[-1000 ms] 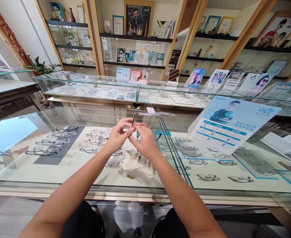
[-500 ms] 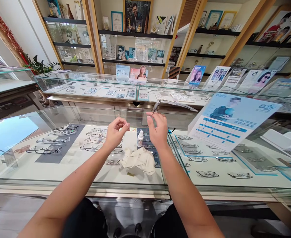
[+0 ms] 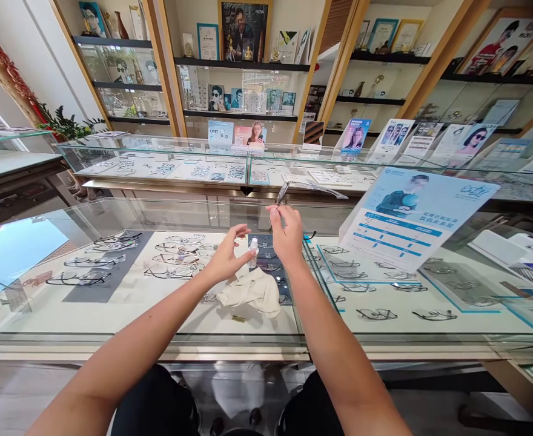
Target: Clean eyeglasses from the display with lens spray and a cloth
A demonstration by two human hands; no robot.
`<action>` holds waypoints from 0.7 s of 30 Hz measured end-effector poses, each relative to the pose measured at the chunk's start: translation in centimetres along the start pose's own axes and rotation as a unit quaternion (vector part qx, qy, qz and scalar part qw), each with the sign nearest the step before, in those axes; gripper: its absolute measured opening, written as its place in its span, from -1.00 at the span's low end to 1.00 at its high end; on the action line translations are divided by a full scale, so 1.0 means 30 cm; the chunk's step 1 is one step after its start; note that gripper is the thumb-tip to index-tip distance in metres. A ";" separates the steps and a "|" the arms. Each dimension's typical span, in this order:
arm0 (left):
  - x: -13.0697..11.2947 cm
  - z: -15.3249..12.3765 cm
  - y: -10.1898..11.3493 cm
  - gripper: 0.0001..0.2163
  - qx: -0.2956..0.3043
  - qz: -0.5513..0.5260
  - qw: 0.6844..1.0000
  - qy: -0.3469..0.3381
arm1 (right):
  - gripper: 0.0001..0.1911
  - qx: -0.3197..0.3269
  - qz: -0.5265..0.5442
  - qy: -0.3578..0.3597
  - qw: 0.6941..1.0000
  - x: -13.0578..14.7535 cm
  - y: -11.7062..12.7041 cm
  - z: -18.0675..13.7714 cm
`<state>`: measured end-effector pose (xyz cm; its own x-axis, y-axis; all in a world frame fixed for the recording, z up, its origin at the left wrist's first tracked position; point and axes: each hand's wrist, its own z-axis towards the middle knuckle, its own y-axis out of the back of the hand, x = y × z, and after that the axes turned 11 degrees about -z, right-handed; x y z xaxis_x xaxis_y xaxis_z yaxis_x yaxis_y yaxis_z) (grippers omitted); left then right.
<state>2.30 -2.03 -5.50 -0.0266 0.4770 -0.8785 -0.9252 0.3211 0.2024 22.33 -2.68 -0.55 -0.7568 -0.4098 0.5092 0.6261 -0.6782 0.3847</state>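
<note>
My right hand (image 3: 287,233) pinches a pair of eyeglasses (image 3: 283,192) above the glass counter; one temple stretches to the right, and a dark tip shows beyond the hand. My left hand (image 3: 230,257) is open, its fingers spread around the near side of a small white bottle (image 3: 254,247). The bottle stands upright, and whether the thumb touches it I cannot tell. Just in front of the bottle lies a crumpled cream cloth (image 3: 251,292). A small yellowish strip (image 3: 238,318) is nearer the counter's front edge.
Rows of glasses (image 3: 173,257) lie under the glass counter top (image 3: 125,318). At the right stands a blue and white sign (image 3: 398,233), with a white box (image 3: 512,248) beyond it. A second display case (image 3: 171,148) runs behind, before wall shelves.
My left hand has moved right and opened from a closed pinch, reaching the bottle. My right hand still holds the eyeglasses in nearly the same place. The camera view has shifted slightly.
</note>
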 end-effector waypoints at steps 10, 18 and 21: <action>0.015 0.001 0.011 -0.76 0.102 0.037 0.993 0.043 | -0.55 0.024 0.065 -0.019 0.997 0.018 0.004 0.001; -0.045 0.062 0.074 -0.63 -0.039 -0.226 0.959 0.166 | -0.47 0.089 0.115 -0.057 0.988 0.019 -0.014 -0.007; -0.067 0.072 0.095 -0.51 -0.059 -0.304 0.934 0.180 | -0.47 0.129 0.158 -0.065 0.977 0.016 -0.029 -0.010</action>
<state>0.54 -0.32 -2.23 0.4107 -0.0757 -0.9086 -0.8459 0.3403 -0.4107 21.37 -2.47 -0.87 -0.4979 -0.4813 0.7214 0.8640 -0.3468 0.3649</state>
